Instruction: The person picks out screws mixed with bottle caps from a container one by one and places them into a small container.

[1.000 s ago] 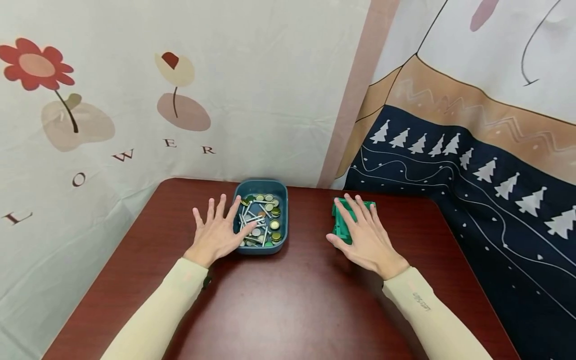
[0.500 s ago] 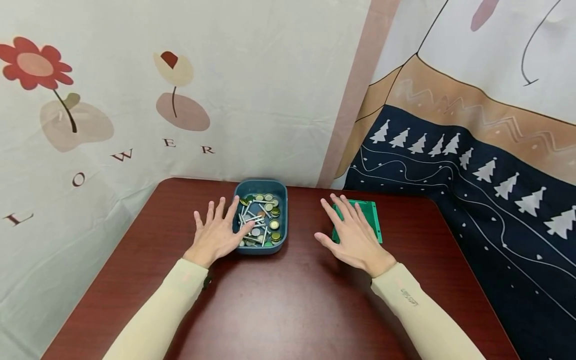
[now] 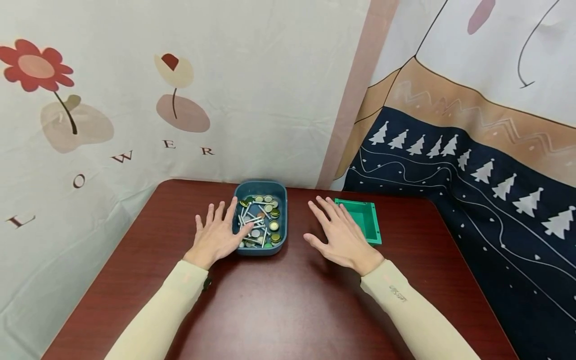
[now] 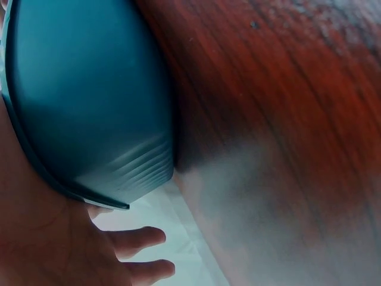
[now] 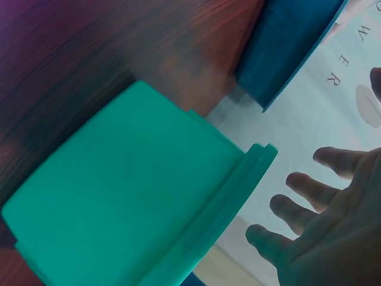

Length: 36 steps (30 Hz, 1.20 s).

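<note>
A left hand (image 3: 215,239) with straight, spread fingers, gripping nothing, is at the left edge of a deep blue, round-cornered rectangular bin (image 3: 260,251) near the centre of the head view. Its thumb and index finger overlap the rim there; whether they touch it cannot be told. In the left wrist view the bin's smooth outer wall fills the upper left, with the hand along its rim.

Inside the bin lie round, gold and silver metal bottle caps (image 3: 274,226) mixed with long, silver, headed metal pins (image 3: 264,237).

Right of centre, a right hand (image 3: 346,237), likewise spread flat and holding nothing, covers the left part of a bright green, rectangular, hollow box (image 3: 370,220). In the right wrist view the box occupies the lower left, and the fingers at lower right appear apart from it.

Both containers rest on a glossy, reddish-brown, wood-grained table (image 3: 261,310). A pale cloth with printed flowers (image 3: 270,90) hangs behind; a navy cloth with white trees (image 3: 450,195) fills the right side.
</note>
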Tool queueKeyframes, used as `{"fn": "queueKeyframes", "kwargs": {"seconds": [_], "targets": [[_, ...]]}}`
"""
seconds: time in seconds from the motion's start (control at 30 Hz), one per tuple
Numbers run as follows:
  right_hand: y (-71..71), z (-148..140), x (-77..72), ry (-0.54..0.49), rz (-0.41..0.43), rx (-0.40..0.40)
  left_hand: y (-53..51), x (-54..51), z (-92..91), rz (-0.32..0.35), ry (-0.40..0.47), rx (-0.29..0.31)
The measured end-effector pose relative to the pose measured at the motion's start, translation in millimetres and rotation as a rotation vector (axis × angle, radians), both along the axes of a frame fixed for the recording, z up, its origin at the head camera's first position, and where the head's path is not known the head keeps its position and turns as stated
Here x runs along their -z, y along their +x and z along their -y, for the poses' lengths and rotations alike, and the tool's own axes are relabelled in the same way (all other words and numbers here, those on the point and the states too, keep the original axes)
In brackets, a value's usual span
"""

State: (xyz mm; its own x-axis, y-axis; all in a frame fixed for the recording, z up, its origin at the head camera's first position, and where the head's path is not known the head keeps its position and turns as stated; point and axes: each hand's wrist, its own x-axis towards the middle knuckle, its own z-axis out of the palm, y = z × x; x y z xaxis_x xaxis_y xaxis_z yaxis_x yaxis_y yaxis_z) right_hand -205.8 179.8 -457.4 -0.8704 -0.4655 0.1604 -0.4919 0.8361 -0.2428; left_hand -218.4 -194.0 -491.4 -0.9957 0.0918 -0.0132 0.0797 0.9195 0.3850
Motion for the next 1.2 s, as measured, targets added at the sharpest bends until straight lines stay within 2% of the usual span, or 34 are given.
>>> {"fn": "queueKeyframes", "kwargs": {"seconds": [0.63, 0.87, 1.2], "targets": [[-4.3, 37, -2.4, -0.003, 0.007, -0.084, 1.2, -3.9, 0.6, 0.008, 0.005, 0.008], [-6.5, 52, -3.3, -0.002, -0.034, -0.139, 1.1, -4.1, 1.5, -0.004, -0.005, 0.025], [-10.9, 72, -4.9, -0.001, -0.031, -0.175, 1.3, -4.6, 10.6, 0.011, -0.014, 0.034]]}}
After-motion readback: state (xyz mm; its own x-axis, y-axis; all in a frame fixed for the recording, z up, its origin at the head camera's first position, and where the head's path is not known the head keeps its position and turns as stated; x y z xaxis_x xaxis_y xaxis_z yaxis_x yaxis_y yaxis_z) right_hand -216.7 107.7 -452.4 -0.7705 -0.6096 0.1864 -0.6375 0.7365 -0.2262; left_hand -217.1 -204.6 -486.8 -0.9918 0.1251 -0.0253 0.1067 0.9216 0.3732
